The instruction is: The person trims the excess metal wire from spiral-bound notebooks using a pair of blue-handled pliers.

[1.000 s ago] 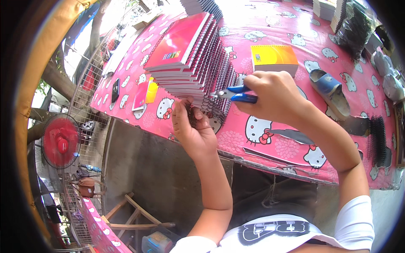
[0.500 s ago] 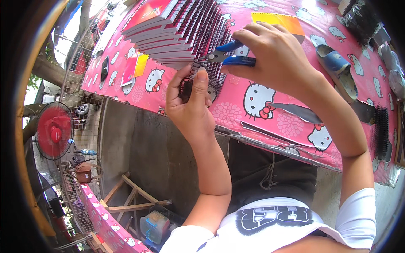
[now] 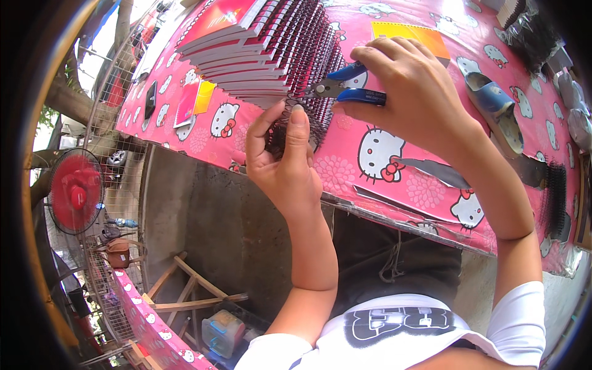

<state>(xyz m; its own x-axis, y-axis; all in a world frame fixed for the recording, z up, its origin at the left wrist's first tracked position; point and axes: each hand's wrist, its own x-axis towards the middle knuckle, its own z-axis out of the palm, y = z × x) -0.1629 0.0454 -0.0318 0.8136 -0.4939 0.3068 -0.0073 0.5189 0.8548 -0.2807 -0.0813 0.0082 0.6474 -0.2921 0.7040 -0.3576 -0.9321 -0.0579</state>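
A tall stack of spiral-bound notebooks [image 3: 246,61] with white pages and red covers leans on the table, its dark coils [image 3: 308,49] facing right. At the stack's near corner, my left hand [image 3: 287,160] has thumb and index finger closed around the end of a black spiral coil [image 3: 295,106]. Its other fingers curl below, by a dark tangle of coil. My right hand [image 3: 416,83] grips blue-handled cutting pliers [image 3: 364,96]. Their metal jaws point left, close to the coil ends above my left thumb. Whether the jaws touch a coil cannot be made out.
A pink patterned cloth [image 3: 333,169] covers the table. On it lie a yellow notebook [image 3: 410,37], a blue clog-like shoe [image 3: 493,102], a knife-like blade [image 3: 435,171], black coils [image 3: 555,197] and a phone [image 3: 150,100]. A red fan [image 3: 77,194] stands left.
The pliers and my right hand have shifted slightly right and nearer to me. My left hand keeps its place at the stack's corner, and the whole view has moved a little.
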